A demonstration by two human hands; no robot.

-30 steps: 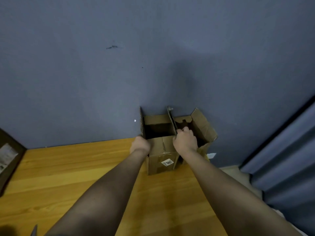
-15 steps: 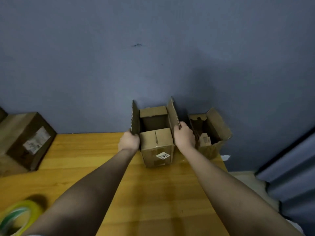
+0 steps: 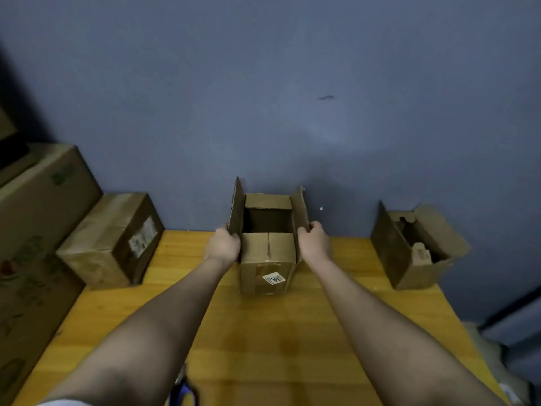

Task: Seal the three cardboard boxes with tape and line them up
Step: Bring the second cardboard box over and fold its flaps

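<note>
Cardboard middle box [image 3: 268, 259] now stands well apart from the open right box [image 3: 415, 253], which it was just beside half a second ago. On the wooden table [image 3: 278, 341] near the blue wall, its side flaps stand upright. Left hand [image 3: 224, 246] and right hand [image 3: 313, 244] each grasp one flap. A closed box [image 3: 114, 238] lies left.

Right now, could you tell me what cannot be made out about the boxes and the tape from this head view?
- Middle box: its floor is in shadow, so contents unknown; the white label is too small to read.
- Right box: the cardboard insert and dark interior hide whatever lies inside.
- Left box: label blurred; any tape on it cannot be told.
- Tape roll: none visible; a dark object is cut off by the bottom edge.
- Fingertips of left hand and right hand: hidden by the flaps.
</note>
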